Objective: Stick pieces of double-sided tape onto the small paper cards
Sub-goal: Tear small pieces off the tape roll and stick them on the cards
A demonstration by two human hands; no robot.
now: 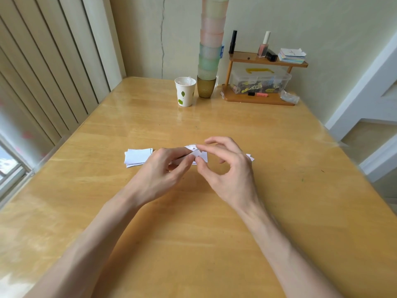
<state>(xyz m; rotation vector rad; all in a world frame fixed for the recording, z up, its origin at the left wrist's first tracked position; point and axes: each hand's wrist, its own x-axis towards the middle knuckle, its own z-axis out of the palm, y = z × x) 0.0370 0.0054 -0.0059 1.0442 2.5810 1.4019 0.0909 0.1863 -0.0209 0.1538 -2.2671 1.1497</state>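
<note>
**White card held between two hands, tape going on**

White paper, small and light: the card (201, 155) sits just above the table (193, 233) near its middle, held between both hands. The left hand (163, 168) grips it from the left side, fingers curled round its lower edge. The right hand (227, 168) pinches its upper part between thumb and forefinger, with the other fingers loosely arched and holding nothing. The tape piece itself is too small to make out, so I cannot tell whether it is already under that fingertip.

The step looks like seating or peeling tape on this card. It probably goes best if the left hand holds the card flat and steady while the right presses from one end of the tape to the other, so no crease or bubble forms. A light grip matters, since thin paper would likely buckle under a hard pinch, and tape that lands crooked may tear the surface when lifted.

A pile (137, 157) of more cards lies on the table just left of the left hand. A scrap (250, 157) of paper shows just beyond the right hand. A paper cup (185, 91) stands well apart at the far end.
</note>
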